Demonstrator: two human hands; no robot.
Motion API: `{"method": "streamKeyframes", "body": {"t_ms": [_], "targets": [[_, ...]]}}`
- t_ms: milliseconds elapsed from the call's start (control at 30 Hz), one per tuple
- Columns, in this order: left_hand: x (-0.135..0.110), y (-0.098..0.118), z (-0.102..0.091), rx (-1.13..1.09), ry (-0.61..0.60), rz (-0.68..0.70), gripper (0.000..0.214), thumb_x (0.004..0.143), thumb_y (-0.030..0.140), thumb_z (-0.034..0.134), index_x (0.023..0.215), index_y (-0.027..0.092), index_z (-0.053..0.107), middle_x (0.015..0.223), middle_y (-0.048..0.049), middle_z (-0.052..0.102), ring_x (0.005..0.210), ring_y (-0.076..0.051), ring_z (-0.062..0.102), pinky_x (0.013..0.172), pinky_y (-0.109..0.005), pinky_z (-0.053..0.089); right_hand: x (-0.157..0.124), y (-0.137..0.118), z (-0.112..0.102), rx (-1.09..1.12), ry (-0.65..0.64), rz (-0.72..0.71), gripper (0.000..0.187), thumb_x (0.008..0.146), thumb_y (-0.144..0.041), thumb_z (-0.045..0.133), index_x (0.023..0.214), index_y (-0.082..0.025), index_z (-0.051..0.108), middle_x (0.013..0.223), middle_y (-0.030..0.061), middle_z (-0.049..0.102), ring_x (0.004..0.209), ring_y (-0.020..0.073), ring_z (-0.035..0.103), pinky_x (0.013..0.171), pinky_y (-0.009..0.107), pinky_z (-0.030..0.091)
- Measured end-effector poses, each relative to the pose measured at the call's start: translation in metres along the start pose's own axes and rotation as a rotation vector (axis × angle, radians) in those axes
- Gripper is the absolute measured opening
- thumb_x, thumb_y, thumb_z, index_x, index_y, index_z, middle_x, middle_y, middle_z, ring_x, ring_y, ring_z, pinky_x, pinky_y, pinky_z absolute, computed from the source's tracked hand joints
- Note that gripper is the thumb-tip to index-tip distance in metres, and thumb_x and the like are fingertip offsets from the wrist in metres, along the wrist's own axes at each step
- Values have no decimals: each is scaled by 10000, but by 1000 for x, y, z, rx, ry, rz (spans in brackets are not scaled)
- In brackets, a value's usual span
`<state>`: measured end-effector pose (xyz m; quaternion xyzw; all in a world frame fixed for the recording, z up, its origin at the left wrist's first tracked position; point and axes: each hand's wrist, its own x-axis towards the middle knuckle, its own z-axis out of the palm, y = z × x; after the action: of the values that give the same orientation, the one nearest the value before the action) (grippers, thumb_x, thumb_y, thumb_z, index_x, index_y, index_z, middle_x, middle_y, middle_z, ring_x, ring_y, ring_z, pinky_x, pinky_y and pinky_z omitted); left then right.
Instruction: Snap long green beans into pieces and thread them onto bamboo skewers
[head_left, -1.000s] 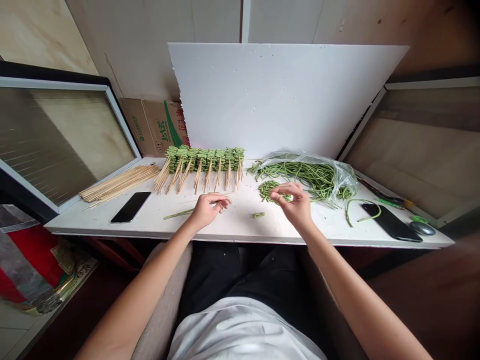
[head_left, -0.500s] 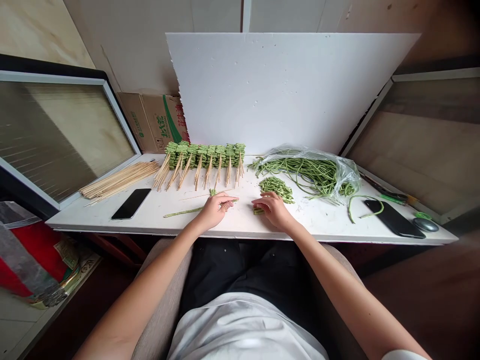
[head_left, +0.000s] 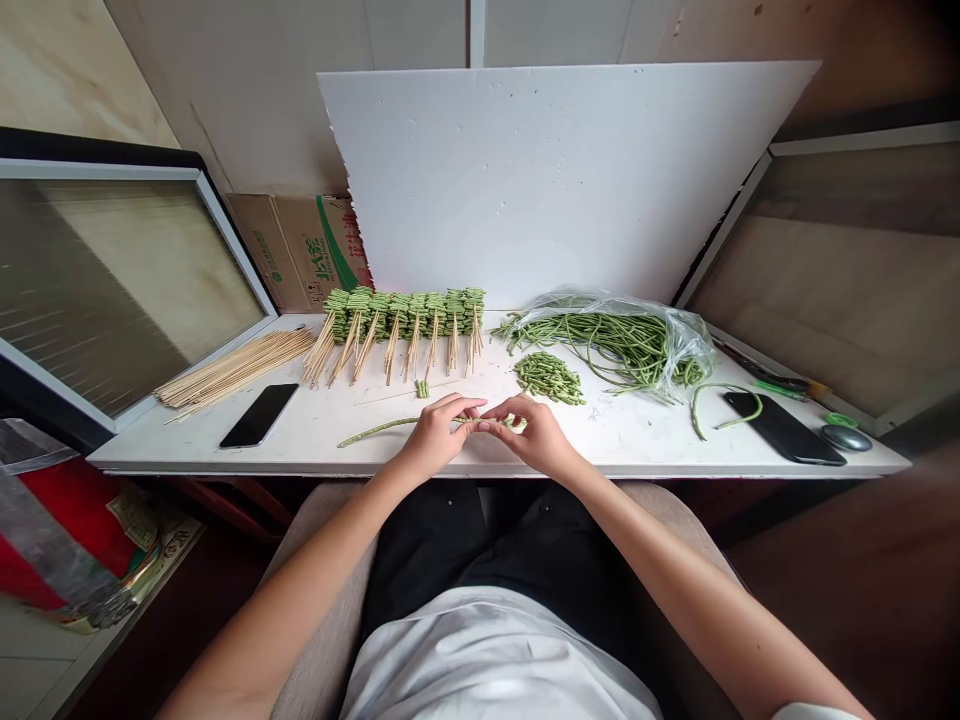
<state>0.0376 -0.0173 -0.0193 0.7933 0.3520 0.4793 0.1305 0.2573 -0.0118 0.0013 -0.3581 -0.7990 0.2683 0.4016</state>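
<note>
My left hand (head_left: pixel 442 432) is closed around a long green bean (head_left: pixel 376 428), whose free length trails to the left over the table. Right against it, my right hand (head_left: pixel 531 432) pinches the same bean near its other end; the fingertips of both hands meet. A few green bits show under the right fingers, partly hidden. Beyond the hands lie a short bundle of cut bean pieces (head_left: pixel 422 388) and a single thin skewer (head_left: pixel 390 397). A pile of cut bean pieces (head_left: pixel 549 378) sits behind my right hand.
Skewered bean bundles (head_left: pixel 405 310) stand in a row at the back, beside loose bamboo skewers (head_left: pixel 232 368). A black phone (head_left: pixel 259 415) lies left. Rightward are a plastic bag of long beans (head_left: pixel 630 340), one curled bean (head_left: pixel 696 412), another dark phone (head_left: pixel 787 430) and a mouse (head_left: pixel 846 438).
My right hand has moved left from beside the cut pile to meet my left hand at the bean. The left hand has shifted slightly, and the view has turned a little.
</note>
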Motion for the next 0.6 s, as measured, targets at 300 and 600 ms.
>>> {"method": "streamKeyframes", "body": {"t_ms": [300,600], "targets": [[1,-9,-6,70,26,-45,149,992,304,721,1036,193,811,980,-95,778,906,-222,738,827,-344,577,2,12,-9,-35,75,-7,293,966,-513,711,1025,-239,797,1014,89,804,1008,273,678,766,384,546],[2,14,-3,252,84,139,123,1000,210,688,1051,198,800,945,-83,745,891,-221,687,851,-358,518,-2,-3,-2,-145,153,-253,186,1013,-411,680,1000,-246,766,927,81,764,884,256,600,833,427,501]]}}
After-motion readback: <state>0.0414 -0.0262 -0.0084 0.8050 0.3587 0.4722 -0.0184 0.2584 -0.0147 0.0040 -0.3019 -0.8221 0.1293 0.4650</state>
